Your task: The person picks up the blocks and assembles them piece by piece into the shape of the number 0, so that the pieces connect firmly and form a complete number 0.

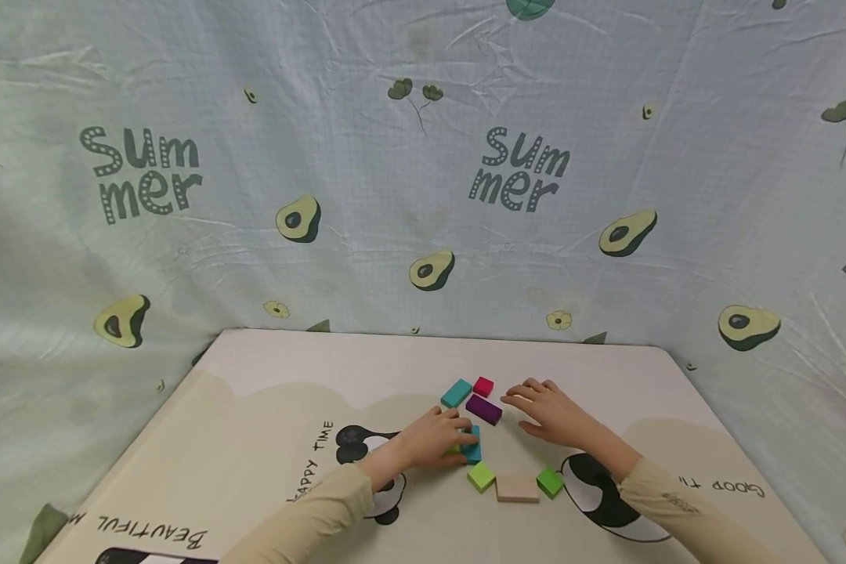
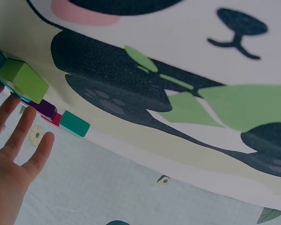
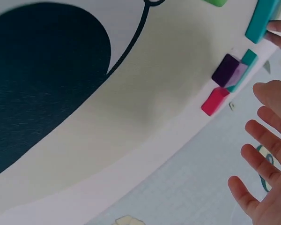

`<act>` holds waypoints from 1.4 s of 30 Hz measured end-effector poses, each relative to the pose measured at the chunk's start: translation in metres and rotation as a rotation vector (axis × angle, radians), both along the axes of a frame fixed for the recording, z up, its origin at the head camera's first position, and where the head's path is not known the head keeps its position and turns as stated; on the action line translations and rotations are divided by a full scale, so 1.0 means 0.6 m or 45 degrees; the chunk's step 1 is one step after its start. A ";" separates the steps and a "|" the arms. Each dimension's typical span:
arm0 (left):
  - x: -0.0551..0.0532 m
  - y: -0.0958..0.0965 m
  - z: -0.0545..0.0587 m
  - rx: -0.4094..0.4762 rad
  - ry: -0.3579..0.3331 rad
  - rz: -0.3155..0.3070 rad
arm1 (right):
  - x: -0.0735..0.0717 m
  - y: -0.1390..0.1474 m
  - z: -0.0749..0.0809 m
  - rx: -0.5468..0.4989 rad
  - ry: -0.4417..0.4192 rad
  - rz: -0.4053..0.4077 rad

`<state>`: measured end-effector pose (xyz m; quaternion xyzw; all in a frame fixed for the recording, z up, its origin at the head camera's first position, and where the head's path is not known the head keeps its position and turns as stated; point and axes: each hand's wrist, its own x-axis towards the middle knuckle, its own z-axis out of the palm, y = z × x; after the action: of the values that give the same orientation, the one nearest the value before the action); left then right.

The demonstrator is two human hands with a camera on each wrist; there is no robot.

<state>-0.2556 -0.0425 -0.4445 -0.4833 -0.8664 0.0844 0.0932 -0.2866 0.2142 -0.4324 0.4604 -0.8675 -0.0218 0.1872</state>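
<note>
My left hand (image 1: 433, 439) touches a teal block (image 1: 475, 450) with its fingertips; its fingers look fairly straight in the left wrist view, and the thumb's contact is hidden. A lime-green block (image 2: 25, 79) sits against that teal block, mostly covered by the hand in the head view. My right hand (image 1: 553, 413) hovers with spread, relaxed fingers and holds nothing. Nearest to it lies a purple block (image 1: 483, 409), with a small pink block (image 1: 483, 386) and another teal block (image 1: 456, 393) just beyond.
Closer to me stand a lime block (image 1: 481, 476), a plain wooden block (image 1: 518, 489) and a green block (image 1: 550, 482) in a row. The table (image 1: 268, 454) has a panda-printed cover. Behind it hangs an avocado-patterned cloth (image 1: 366, 157).
</note>
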 end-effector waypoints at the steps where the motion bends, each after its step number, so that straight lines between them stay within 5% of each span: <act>1: 0.000 0.000 -0.001 0.001 0.006 -0.002 | -0.003 -0.002 -0.002 0.010 -0.004 0.007; 9: 0.000 0.000 -0.003 -0.001 0.006 0.006 | -0.020 -0.021 -0.012 0.036 -0.021 0.054; 21: 0.000 0.003 -0.002 -0.006 -0.011 0.017 | -0.036 -0.045 -0.022 0.174 -0.205 -0.055; 29: -0.001 0.001 -0.002 -0.002 0.014 0.008 | -0.048 -0.052 -0.031 0.145 -0.263 0.039; 36: 0.002 0.002 0.000 -0.027 0.016 0.019 | -0.041 -0.070 -0.023 0.285 -0.328 -0.110; 42: 0.005 0.002 0.001 -0.029 0.015 0.025 | -0.043 -0.069 -0.026 0.300 -0.293 -0.103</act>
<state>-0.2528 -0.0414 -0.4436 -0.4752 -0.8696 0.0979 0.0921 -0.3126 0.1728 -0.4480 0.4432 -0.8925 -0.0780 0.0303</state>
